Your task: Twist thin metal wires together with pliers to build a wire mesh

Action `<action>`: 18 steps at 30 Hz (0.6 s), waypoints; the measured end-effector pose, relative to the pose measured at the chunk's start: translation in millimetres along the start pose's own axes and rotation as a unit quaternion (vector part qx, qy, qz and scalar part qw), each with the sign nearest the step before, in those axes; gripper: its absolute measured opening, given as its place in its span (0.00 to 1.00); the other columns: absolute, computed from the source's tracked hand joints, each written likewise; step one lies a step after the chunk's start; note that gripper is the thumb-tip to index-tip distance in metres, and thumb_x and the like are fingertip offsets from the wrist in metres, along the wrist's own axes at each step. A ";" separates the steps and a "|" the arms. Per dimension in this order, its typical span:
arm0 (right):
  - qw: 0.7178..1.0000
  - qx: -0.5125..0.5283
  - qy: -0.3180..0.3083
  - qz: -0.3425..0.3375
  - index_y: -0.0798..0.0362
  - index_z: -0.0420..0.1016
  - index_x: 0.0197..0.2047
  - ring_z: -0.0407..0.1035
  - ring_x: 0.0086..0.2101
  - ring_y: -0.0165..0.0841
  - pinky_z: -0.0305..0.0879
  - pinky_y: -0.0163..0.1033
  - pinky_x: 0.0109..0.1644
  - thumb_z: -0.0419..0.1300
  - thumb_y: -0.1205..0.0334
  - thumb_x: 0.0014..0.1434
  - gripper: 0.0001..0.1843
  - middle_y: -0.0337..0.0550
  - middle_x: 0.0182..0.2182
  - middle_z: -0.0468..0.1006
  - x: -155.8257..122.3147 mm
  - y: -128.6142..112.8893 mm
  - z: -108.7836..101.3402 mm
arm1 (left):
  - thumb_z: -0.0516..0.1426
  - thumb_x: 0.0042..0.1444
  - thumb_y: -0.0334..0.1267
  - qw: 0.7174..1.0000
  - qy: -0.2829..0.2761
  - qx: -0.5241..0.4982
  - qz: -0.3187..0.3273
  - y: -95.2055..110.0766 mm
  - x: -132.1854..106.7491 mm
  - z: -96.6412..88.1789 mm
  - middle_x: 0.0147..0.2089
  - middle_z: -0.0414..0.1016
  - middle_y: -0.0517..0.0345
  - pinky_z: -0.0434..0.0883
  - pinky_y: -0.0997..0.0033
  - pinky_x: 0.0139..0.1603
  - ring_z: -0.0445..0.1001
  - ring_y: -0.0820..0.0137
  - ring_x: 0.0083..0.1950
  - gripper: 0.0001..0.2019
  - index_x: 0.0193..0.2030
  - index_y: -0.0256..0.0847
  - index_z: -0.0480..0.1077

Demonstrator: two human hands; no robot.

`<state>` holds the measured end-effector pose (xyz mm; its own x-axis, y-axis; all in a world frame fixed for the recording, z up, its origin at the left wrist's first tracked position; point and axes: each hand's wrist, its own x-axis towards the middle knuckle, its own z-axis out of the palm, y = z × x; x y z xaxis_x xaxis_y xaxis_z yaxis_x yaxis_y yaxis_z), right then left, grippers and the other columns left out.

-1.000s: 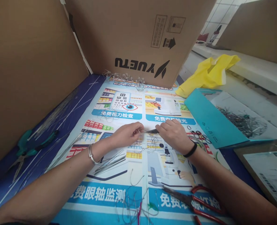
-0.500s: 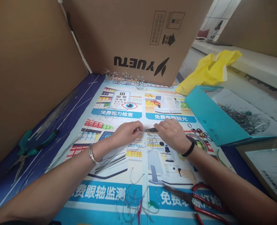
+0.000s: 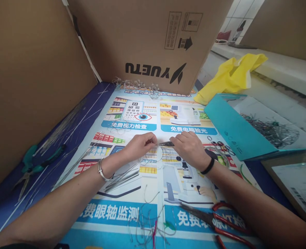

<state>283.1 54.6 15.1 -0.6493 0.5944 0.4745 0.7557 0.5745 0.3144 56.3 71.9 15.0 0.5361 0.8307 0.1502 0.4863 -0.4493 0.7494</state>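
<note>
Over the middle of the printed sheet (image 3: 132,138), my left hand (image 3: 142,144) is closed in a pinch on a thin wire whose end shows at the fingertips. My right hand (image 3: 190,148) is wrapped round a pair of dark-nosed pliers (image 3: 166,144); its palm hides their handles. The pliers' tip points left and meets the wire at my left fingertips. Thin bent wires (image 3: 150,159) lie on the sheet just below both hands. Left of them is a bundle of straight wires (image 3: 122,180).
Red-handled pliers (image 3: 212,219) and hooked wires (image 3: 149,224) lie near the front. Teal-handled pliers (image 3: 31,166) rest at left. A teal box (image 3: 241,135) of wire pieces, black rings (image 3: 219,144) and a yellow cloth (image 3: 228,76) are at right. Cardboard (image 3: 142,41) walls the back.
Both hands stay almost in place, with the pliers' tip still at my left fingertips. My left hand has shifted very slightly left. The surroundings look the same.
</note>
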 end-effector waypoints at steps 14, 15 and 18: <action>0.999 0.021 -0.010 0.036 0.54 0.75 0.33 0.58 0.31 0.34 0.45 0.40 0.36 0.54 0.66 0.58 0.08 0.42 0.24 0.70 0.3 -4.0 0.3 | 0.52 0.49 0.27 1.000 0.003 0.007 -0.025 3.8 -1.1 -1.1 0.30 0.73 0.64 0.63 0.77 0.31 0.68 0.76 0.30 0.08 0.33 0.40 0.70; 0.999 0.024 -0.006 0.042 0.54 0.75 0.34 0.58 0.31 0.34 0.46 0.40 0.36 0.54 0.65 0.58 0.08 0.42 0.24 0.71 0.1 -3.9 -0.8 | 0.52 0.49 0.27 1.000 0.004 0.005 -0.028 4.0 -1.1 -1.1 0.30 0.73 0.64 0.63 0.77 0.31 0.69 0.76 0.30 0.08 0.33 0.40 0.70; 0.998 0.032 -0.005 0.048 0.55 0.75 0.35 0.58 0.32 0.34 0.46 0.40 0.37 0.54 0.65 0.59 0.08 0.42 0.25 0.71 -1.1 -4.8 -6.8 | 0.52 0.49 0.27 0.999 0.005 -0.002 -0.036 3.5 -0.8 -0.8 0.29 0.73 0.64 0.63 0.77 0.31 0.69 0.76 0.29 0.08 0.33 0.40 0.70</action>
<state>280.8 47.4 18.7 -0.5753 0.6534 0.4921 0.8076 0.5492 0.2149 57.0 69.9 18.0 0.4931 0.8641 0.1012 0.5213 -0.3866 0.7608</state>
